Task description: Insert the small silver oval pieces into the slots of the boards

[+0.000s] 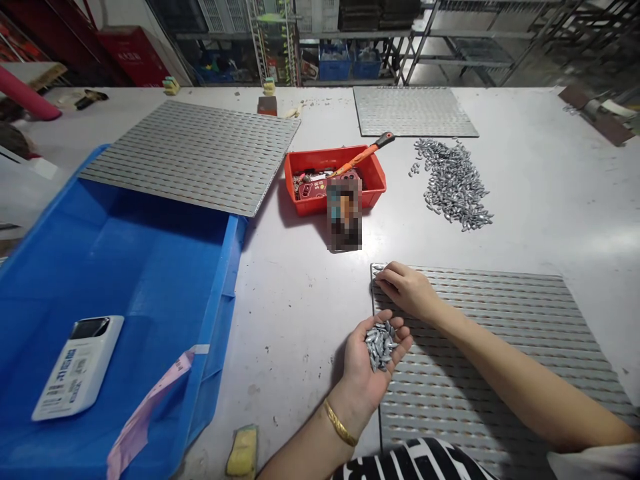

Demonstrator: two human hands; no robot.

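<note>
My left hand [367, 363] is cupped palm up, holding a heap of small silver spindle-shaped metal pieces [381, 347]. It is beside the left edge of a grey slotted plate [480, 347], its fingertips over that edge. At the far left corner of the plate, my right hand [405, 288] is closed in a pinch, with a small spindle-shaped metal piece at the fingertips, mostly hidden by the fingers. Rows of short slots run across the plate, and my right forearm crosses above it. Beyond the plate, a loose pile of the same metal pieces [455, 183] lies on the table.
A blue bin [225, 280] stands at left, with a slotted plate [195, 153] across its far end and a white device [80, 367] inside. A red tray [295, 200] holds an orange-handled tool [365, 155]. Another plate [415, 110] lies at the back, a yellow sponge [243, 450] in front.
</note>
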